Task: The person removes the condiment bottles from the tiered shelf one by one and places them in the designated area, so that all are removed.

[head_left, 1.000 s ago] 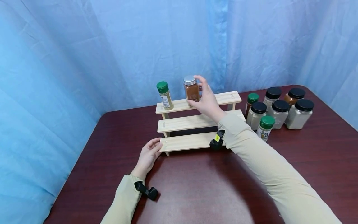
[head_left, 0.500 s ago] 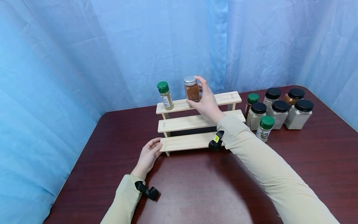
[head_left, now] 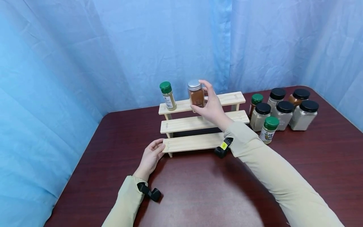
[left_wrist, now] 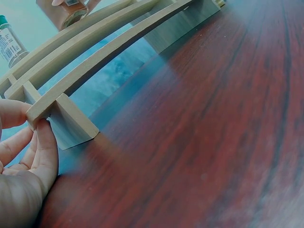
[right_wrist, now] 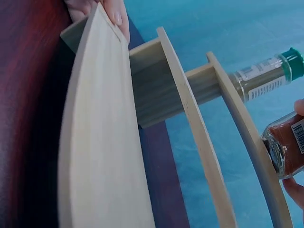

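Note:
A three-tier wooden rack stands on the dark red table. My left hand pinches the left end of its lowest shelf, thumb and fingers on either side of the board. My right hand holds a square glass spice jar with reddish-brown powder and a silver lid, thumb low and a finger up by the lid. The jar is at the top shelf; whether its base touches the board I cannot tell. To its left, a green-capped spice bottle stands upright on that shelf.
Right of the rack stands a group of spice containers: black-lidded jars, a green-capped bottle in front and another green-capped bottle behind. A blue curtain hangs behind the table.
My right hand and the spice jar have shifted slightly right and toward me. My left hand keeps its hold on the lowest shelf.

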{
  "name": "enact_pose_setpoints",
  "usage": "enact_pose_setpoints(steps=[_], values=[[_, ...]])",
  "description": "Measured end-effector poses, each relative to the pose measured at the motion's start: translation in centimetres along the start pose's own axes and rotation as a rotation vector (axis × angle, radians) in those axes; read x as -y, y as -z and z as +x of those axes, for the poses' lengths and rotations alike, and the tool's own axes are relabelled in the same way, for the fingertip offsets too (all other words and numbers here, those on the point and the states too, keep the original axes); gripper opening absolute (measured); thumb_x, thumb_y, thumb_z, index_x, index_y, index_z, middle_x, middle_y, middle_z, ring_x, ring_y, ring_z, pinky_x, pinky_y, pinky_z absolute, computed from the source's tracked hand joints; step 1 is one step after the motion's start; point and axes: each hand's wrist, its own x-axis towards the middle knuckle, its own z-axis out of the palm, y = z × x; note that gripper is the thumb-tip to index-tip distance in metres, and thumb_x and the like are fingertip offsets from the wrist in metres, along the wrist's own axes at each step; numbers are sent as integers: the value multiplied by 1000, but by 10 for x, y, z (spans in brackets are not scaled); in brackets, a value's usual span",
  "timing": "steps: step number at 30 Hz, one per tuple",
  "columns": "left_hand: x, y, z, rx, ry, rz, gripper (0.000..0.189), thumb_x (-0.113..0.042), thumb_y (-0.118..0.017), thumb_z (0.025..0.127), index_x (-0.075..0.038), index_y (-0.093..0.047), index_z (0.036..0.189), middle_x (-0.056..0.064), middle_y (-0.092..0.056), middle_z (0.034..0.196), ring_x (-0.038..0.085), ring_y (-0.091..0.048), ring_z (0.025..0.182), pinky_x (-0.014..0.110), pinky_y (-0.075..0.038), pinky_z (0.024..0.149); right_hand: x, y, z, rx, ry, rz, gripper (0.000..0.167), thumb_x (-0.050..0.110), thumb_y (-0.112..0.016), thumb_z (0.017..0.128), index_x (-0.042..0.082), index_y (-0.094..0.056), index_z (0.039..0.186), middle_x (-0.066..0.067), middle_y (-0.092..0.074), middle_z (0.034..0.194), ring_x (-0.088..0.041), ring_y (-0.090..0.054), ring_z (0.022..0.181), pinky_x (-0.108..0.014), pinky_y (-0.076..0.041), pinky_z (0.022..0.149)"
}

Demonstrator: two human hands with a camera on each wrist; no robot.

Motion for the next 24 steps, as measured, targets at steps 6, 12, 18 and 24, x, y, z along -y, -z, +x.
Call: enact_pose_setpoints(steps=[6,12,18,24], values=[[0,0,1,0,5,0,39,4,-49,94,10,-41,132,-3,-54,89,3,-57,77,16,-49,68,1,2,-12,-13,-3,22,85,6,-76,78,26,-24,142,-20,-41,136,-38,-49,122,-50,-43,99],[1,0,0,2,-5,-11,38,5,-48,94,12,-41,130,-3,-54,89,3,-58,77,16,-49,68,2,7,-26,-46,3,74,85,2,-76,77,23,-24,141,-19,-47,131,-35,-51,118,-51,-46,95],[2,1,-1,10,-21,-7,37,5,-48,94,12,-41,129,-1,-54,90,4,-58,78,16,-50,70,4,12,-38,-49,2,112,86,-2,-76,75,21,-24,140,-20,-48,129,-36,-54,112,-51,-48,90],[2,1,0,5,-15,-8,38,6,-48,94,12,-40,130,-1,-54,91,4,-58,78,16,-50,70,7,15,-49,-45,53,78,85,-1,-78,73,17,-26,138,-22,-53,123,-34,-55,112,-50,-45,94]])
